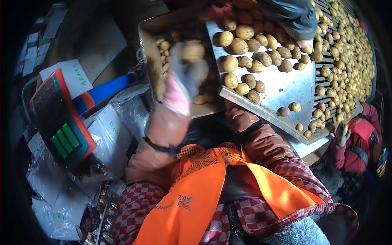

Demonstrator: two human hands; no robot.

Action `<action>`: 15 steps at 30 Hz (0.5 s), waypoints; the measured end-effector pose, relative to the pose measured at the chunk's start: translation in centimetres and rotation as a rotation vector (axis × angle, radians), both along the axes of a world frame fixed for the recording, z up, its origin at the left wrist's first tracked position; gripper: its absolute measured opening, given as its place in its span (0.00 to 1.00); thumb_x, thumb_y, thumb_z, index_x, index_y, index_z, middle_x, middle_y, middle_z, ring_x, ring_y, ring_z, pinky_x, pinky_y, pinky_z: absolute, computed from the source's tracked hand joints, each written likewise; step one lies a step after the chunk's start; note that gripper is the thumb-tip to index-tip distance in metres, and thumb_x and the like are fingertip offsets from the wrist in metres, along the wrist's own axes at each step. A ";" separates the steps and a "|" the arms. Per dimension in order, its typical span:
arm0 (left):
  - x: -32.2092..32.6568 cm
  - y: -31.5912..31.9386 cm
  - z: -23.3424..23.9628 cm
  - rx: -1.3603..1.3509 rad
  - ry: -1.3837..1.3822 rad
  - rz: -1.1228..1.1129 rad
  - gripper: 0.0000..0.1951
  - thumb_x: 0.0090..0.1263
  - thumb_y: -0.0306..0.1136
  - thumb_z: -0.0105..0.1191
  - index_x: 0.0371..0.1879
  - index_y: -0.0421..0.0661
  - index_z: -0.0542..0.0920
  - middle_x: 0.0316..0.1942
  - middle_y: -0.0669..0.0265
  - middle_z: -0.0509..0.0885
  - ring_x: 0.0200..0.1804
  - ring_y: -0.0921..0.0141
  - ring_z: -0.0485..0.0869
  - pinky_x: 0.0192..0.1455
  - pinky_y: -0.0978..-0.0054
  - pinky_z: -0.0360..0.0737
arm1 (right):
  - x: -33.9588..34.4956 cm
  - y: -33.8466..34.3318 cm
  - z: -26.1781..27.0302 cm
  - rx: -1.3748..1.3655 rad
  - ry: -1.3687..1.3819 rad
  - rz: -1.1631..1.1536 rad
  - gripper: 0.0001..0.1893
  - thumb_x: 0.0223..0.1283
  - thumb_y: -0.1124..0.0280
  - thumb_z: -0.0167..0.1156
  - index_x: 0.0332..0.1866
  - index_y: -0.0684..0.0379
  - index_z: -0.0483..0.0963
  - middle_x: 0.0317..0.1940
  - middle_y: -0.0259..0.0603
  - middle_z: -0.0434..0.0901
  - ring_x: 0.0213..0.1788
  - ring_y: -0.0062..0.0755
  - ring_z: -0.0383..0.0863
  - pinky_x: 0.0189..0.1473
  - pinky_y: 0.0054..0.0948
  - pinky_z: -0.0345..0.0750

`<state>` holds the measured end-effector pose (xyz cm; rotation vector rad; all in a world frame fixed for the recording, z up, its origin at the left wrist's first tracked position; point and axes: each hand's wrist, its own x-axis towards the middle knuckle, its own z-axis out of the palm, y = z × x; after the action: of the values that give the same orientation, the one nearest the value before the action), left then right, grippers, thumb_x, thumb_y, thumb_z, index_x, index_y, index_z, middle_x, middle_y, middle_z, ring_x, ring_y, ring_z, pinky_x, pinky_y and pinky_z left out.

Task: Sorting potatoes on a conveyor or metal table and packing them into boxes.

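Note:
My left hand [180, 88], in a pink and grey glove, is blurred by motion above an open cardboard box [154, 73]. A potato [193, 51] sits between its fingers. Smaller potatoes [164, 46] lie inside the box, partly in shadow. My right forearm runs under the raised edge of a sloping metal chute [275, 82], which hides my right hand. Several potatoes [239, 46] rest on that chute, mostly towards its upper left, beside the box.
Slatted rollers [320, 73] carry many potatoes on the right. Another person's dark sleeve [295, 18] reaches over the chute. A person in red [358, 137] stands at far right. An electronic scale display [65, 141] on a blue post [114, 88] and plastic-wrapped white packages [113, 131] crowd the left.

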<state>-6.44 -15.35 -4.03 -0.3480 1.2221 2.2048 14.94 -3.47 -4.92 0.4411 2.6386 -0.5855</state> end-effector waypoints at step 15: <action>-6.4 -20.8 -14.8 -1.485 0.108 -0.513 0.17 0.68 0.45 0.55 0.52 0.52 0.83 0.44 0.50 0.85 0.46 0.51 0.85 0.51 0.59 0.80 | -7.4 -8.6 -4.0 -0.182 0.019 -0.433 0.23 0.63 0.67 0.50 0.64 0.52 0.71 0.38 0.55 0.83 0.48 0.48 0.84 0.51 0.37 0.78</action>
<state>-12.81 -36.12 -18.81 -0.3804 2.4599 0.5777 7.53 -12.07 -8.94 0.9625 2.4849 -0.9542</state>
